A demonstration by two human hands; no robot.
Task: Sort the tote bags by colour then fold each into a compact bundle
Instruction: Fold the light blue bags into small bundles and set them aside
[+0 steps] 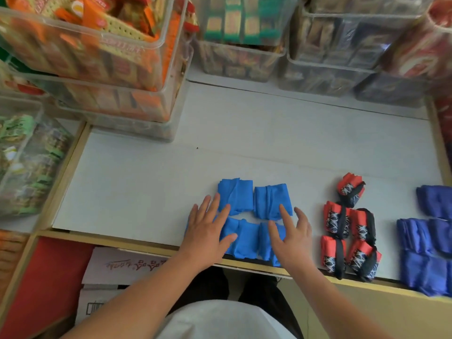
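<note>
Several bright blue folded tote bundles (248, 216) lie in a tight block near the front edge of the white table (146, 187). My left hand (208, 228) lies flat with straight fingers on the block's left side. My right hand (291, 233) lies flat with spread fingers on its right side. To the right sit several red and black folded bundles (347, 231). Dark blue folded bundles (425, 241) lie at the far right edge.
Clear plastic bins of packaged snacks (102, 59) stand stacked at the back left, and more bins (318, 52) line the back. Another bin (27, 162) stands at the left. A cardboard box (117, 267) sits below the table's front edge.
</note>
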